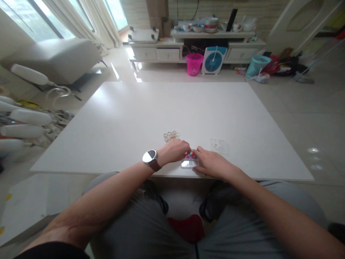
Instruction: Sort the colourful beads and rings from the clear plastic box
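Down at lower centre, the right hand (210, 162) grips the clear box (185, 164) at its right end, thumb near, fingers far. In comes the left hand (176, 149), fingers curled over the far-left compartments! Best play here: a firm right thumb, box flat on the counter (167, 104), light left fingertips, neighbouring coloured pieces (192, 155) undisturbed. Now the blind spots: the left fingertips are tucked away, so pinching or not, I can't tell. The pieces are too small to identify; the left hand partly covers the rings (170, 135).
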`<state>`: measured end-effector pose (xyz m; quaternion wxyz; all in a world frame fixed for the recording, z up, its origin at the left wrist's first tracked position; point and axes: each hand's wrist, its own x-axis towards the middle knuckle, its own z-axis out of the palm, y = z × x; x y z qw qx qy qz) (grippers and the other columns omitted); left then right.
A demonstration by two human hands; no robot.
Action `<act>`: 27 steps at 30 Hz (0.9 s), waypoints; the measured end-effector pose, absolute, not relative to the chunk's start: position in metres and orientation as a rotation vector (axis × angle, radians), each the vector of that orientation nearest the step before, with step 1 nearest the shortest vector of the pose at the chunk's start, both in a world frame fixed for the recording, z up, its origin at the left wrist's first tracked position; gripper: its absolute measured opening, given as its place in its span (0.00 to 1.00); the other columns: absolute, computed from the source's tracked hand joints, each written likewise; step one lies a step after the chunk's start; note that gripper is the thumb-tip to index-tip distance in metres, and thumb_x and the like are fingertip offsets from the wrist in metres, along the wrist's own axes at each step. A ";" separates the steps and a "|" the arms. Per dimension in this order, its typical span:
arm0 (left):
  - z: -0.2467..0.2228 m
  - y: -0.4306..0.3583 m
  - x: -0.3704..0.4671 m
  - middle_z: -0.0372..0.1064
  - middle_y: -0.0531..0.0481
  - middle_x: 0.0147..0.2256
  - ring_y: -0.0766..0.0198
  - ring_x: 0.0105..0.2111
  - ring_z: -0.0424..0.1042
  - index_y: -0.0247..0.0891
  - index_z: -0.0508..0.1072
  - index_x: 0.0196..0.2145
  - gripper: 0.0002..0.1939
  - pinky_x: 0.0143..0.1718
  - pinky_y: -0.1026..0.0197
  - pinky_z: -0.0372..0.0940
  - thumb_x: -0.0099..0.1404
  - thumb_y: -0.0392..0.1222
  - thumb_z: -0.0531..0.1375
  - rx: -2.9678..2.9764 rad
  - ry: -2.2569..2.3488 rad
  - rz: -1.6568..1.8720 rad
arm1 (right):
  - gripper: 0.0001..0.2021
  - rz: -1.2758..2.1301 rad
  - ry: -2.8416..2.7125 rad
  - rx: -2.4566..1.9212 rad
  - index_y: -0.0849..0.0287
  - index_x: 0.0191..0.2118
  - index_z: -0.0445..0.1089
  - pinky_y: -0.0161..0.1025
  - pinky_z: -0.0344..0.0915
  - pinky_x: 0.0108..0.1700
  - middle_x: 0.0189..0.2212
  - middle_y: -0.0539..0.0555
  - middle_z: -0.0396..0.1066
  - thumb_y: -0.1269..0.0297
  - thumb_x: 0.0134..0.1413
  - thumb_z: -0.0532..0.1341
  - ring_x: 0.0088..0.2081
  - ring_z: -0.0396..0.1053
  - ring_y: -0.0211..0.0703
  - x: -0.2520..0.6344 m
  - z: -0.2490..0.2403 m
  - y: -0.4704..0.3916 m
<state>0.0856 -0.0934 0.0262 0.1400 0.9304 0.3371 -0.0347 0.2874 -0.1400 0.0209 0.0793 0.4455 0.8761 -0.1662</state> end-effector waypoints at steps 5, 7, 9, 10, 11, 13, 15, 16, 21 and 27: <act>0.023 -0.094 0.087 0.75 0.43 0.33 0.58 0.33 0.74 0.39 0.79 0.35 0.10 0.35 0.59 0.64 0.63 0.35 0.56 2.716 1.017 -0.118 | 0.22 -0.490 2.632 1.337 0.57 0.54 0.60 0.42 0.64 0.38 0.46 0.59 0.66 0.56 0.57 0.61 0.41 0.71 0.51 0.287 0.023 -0.141; 0.021 -0.093 0.087 0.75 0.43 0.33 0.58 0.33 0.74 0.38 0.78 0.34 0.10 0.35 0.59 0.64 0.63 0.36 0.56 2.727 1.012 -0.110 | 0.21 -0.484 2.638 1.336 0.58 0.54 0.60 0.42 0.63 0.38 0.46 0.59 0.66 0.56 0.57 0.60 0.41 0.71 0.51 0.287 0.023 -0.141; 0.021 -0.093 0.087 0.76 0.43 0.34 0.58 0.34 0.75 0.38 0.78 0.35 0.09 0.35 0.60 0.63 0.64 0.36 0.56 2.737 0.989 -0.100 | 0.22 -0.486 2.636 1.337 0.58 0.55 0.60 0.41 0.63 0.38 0.46 0.59 0.66 0.56 0.58 0.60 0.40 0.71 0.50 0.287 0.022 -0.141; 0.021 -0.093 0.086 0.76 0.43 0.34 0.58 0.34 0.75 0.38 0.78 0.35 0.09 0.35 0.60 0.63 0.64 0.36 0.56 2.740 0.977 -0.102 | 0.22 -0.487 2.636 1.338 0.57 0.55 0.59 0.41 0.63 0.38 0.46 0.59 0.66 0.56 0.58 0.60 0.40 0.71 0.50 0.287 0.022 -0.141; 0.021 -0.093 0.087 0.76 0.43 0.33 0.58 0.34 0.75 0.38 0.78 0.35 0.09 0.35 0.60 0.64 0.64 0.36 0.56 2.739 0.969 -0.110 | 0.23 -0.489 2.637 1.338 0.57 0.55 0.59 0.41 0.63 0.38 0.46 0.59 0.66 0.56 0.57 0.60 0.40 0.71 0.50 0.287 0.022 -0.141; 0.021 -0.093 0.087 0.76 0.42 0.33 0.57 0.33 0.75 0.37 0.78 0.34 0.10 0.35 0.60 0.64 0.64 0.36 0.56 2.739 0.972 -0.134 | 0.23 -0.489 2.637 1.337 0.57 0.55 0.59 0.41 0.63 0.38 0.46 0.59 0.66 0.56 0.57 0.61 0.40 0.71 0.50 0.286 0.022 -0.141; 0.021 -0.093 0.087 0.75 0.41 0.32 0.57 0.33 0.75 0.36 0.78 0.33 0.10 0.34 0.59 0.64 0.64 0.36 0.56 2.748 0.993 -0.164 | 0.22 -0.489 2.634 1.336 0.57 0.54 0.60 0.41 0.63 0.38 0.46 0.59 0.66 0.56 0.57 0.61 0.41 0.71 0.50 0.286 0.023 -0.141; 0.022 -0.093 0.088 0.75 0.41 0.32 0.57 0.32 0.75 0.35 0.78 0.33 0.11 0.34 0.59 0.65 0.64 0.36 0.55 2.757 1.000 -0.175 | 0.22 -0.490 2.632 1.336 0.57 0.54 0.60 0.41 0.63 0.38 0.46 0.59 0.66 0.56 0.57 0.61 0.40 0.71 0.50 0.286 0.023 -0.141; 0.023 -0.094 0.088 0.76 0.40 0.33 0.55 0.33 0.76 0.35 0.78 0.33 0.09 0.32 0.59 0.65 0.64 0.36 0.56 2.801 1.000 -0.168 | 0.22 -0.492 2.624 1.339 0.58 0.55 0.60 0.42 0.63 0.38 0.46 0.58 0.66 0.56 0.57 0.61 0.41 0.71 0.51 0.284 0.025 -0.141; 0.023 -0.104 0.091 0.75 0.40 0.29 0.54 0.29 0.76 0.33 0.77 0.32 0.12 0.29 0.58 0.66 0.64 0.31 0.53 2.876 1.057 -0.204 | 0.25 -0.502 2.617 1.328 0.57 0.58 0.58 0.41 0.63 0.39 0.47 0.59 0.65 0.55 0.57 0.61 0.41 0.71 0.50 0.285 0.021 -0.140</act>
